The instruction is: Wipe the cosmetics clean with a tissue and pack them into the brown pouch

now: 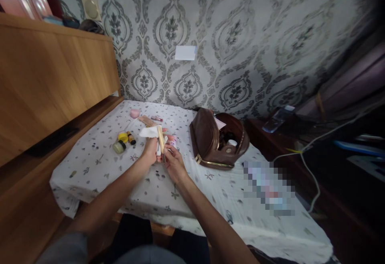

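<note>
Both hands meet above the patterned cloth, left of a brown cosmetic bag (207, 135) whose top is unzipped. My left hand (150, 151) is closed around a crumpled white tissue (149, 132) and some slim white items partly hidden by the fingers. My right hand (175, 164) pinches the lower end of a slim pale-yellow stick-like item (161, 139), which stands nearly upright against the tissue. Close to the left hand lie a small orange bottle with a black cap (131, 138), a yellow lid (122, 137) and a greenish jar (119, 147).
Beyond the hands are a pink sponge-like item (135, 113), a flat tan strip (146, 121) and a small pink tube (157, 118). A white-topped container (231, 143) sits inside the bag. A wooden cabinet (57, 83) borders the left; a clear bottle (275, 119) and white cable (313, 175) are right.
</note>
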`<act>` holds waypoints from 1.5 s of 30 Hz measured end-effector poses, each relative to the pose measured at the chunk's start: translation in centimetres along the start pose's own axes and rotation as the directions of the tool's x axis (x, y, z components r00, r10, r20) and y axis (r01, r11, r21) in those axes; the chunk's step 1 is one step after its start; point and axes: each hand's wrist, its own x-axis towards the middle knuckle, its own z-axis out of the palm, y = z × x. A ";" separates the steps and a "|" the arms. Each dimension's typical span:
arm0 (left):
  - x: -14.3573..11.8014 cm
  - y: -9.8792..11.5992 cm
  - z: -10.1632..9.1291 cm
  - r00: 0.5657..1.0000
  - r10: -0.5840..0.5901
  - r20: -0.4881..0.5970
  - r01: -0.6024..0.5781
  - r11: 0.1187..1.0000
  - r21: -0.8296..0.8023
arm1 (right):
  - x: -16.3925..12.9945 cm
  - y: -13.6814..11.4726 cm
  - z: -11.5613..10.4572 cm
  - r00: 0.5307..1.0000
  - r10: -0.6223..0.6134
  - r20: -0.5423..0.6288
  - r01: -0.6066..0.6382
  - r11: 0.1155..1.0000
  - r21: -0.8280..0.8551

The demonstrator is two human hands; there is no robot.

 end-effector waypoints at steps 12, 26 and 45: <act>-0.6 1.0 -0.8 0.998 0.069 -0.004 -0.066 0.975 0.213 | 0.3 0.7 -0.2 0.998 -0.056 0.026 0.061 0.967 -0.249; -1.3 2.3 -3.3 0.917 -0.303 0.261 0.156 0.871 0.466 | 0.7 -1.6 -1.4 0.994 -0.093 -0.054 0.075 0.960 -0.269; -1.7 2.4 -5.1 0.852 -0.366 0.375 0.223 0.901 0.373 | 0.4 -1.6 -1.5 0.992 0.033 0.124 -0.005 0.976 -0.218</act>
